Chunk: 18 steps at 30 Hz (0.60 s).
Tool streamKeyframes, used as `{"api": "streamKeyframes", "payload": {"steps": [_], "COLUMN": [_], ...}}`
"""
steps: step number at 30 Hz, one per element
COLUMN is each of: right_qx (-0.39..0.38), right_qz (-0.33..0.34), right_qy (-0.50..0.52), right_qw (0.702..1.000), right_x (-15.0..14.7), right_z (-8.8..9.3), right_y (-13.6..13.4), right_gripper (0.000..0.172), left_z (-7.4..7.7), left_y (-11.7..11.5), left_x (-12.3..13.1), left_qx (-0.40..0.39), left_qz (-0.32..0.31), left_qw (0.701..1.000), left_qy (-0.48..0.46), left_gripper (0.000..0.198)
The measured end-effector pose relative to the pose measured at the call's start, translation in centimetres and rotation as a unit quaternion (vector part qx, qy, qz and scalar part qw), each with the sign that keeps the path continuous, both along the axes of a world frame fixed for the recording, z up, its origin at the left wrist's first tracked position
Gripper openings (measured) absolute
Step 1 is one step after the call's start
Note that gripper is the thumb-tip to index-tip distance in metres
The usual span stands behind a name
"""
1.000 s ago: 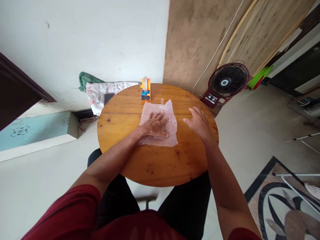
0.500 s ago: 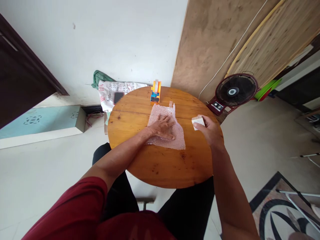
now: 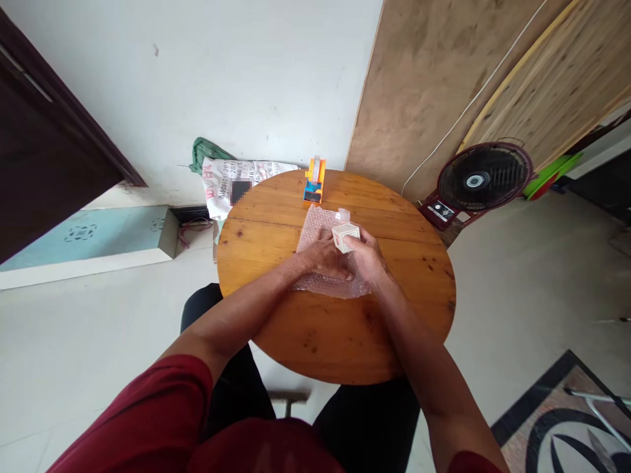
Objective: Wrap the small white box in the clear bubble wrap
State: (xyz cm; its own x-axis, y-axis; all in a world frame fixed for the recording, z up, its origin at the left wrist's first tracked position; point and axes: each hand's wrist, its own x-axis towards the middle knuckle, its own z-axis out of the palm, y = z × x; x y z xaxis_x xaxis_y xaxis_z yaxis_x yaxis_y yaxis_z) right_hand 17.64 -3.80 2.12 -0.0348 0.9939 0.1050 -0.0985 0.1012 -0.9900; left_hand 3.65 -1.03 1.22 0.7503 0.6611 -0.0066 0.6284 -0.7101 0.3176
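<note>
A pinkish sheet of bubble wrap (image 3: pixel 315 226) lies on the round wooden table (image 3: pixel 305 328). My left hand (image 3: pixel 323 257) rests flat on the sheet, fingers stretched out. My right hand (image 3: pixel 367 259) is closed on a small white box (image 3: pixel 345 236) and holds it over the sheet, right beside the left hand. An orange and blue tape dispenser (image 3: pixel 314 180) stands at the table's far edge, beyond the sheet.
A printed sack (image 3: pixel 236 184) and a green cloth (image 3: pixel 204 152) lie by the white wall behind the table. A black floor fan (image 3: pixel 480 180) stands at the right against wooden boards. A patterned rug (image 3: pixel 566 420) covers the floor at lower right.
My right hand picked up the white box at the table's right side and brought it left over the bubble wrap. My left hand stayed on the sheet.
</note>
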Motion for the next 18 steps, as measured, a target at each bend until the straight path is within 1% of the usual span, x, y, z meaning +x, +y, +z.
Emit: {"api": "streamKeyframes", "payload": {"steps": [2, 6, 7, 9, 10, 11, 12, 14, 16, 18], "right_qx": [0.007, -0.003, -0.006, -0.011, -0.013, -0.015, -0.016, -0.01, 0.018, 0.067], "right_qz": [-0.017, -0.018, -0.018, -0.015, -0.013, -0.01, -0.005, 0.01, 0.021, 0.019], "right_qy": [-0.017, -0.029, -0.029, -0.032, -0.036, -0.039, -0.045, -0.08, -0.16, -0.263], "right_qw": [1.0, 0.999, 0.999, 0.999, 0.999, 0.999, 0.999, 0.997, 0.987, 0.962], "right_x": [1.2, 3.2, 3.5, 4.1, 4.3, 4.4, 4.4, 4.1, 3.5, 2.8], "right_z": [-0.4, -1.2, -1.4, -1.7, -1.8, -1.9, -1.9, -1.9, -1.7, -1.5], "right_y": [0.0, 0.3, 0.5, 0.8, 0.9, 0.9, 0.9, 0.7, 0.3, -0.1], "right_gripper": [0.051, 0.052, 0.054, 0.056, 0.057, 0.058, 0.059, 0.062, 0.061, 0.059], "left_z": [0.2, 0.5, 0.6, 0.7, 0.8, 0.8, 0.7, 0.4, 0.0, -0.4], "left_y": [0.0, 0.7, 1.0, 1.8, 2.3, 2.7, 3.1, 3.6, 3.9, 4.0], "left_x": [0.0, -0.8, -1.1, -1.9, -2.3, -2.7, -3.1, -3.6, -4.0, -4.1], "left_qx": [-0.015, -0.044, -0.059, -0.1, -0.13, -0.168, -0.199, -0.252, -0.292, -0.305], "left_qz": [-0.002, -0.019, -0.023, -0.019, -0.011, 0.014, 0.045, 0.089, 0.112, 0.11], "left_qw": [1.0, 0.999, 0.998, 0.993, 0.986, 0.972, 0.956, 0.925, 0.903, 0.894], "left_qy": [0.005, -0.007, -0.018, -0.064, -0.106, -0.161, -0.212, -0.269, -0.295, -0.31], "left_gripper": [0.103, 0.092, 0.086, 0.067, 0.06, 0.056, 0.054, 0.055, 0.056, 0.053]}}
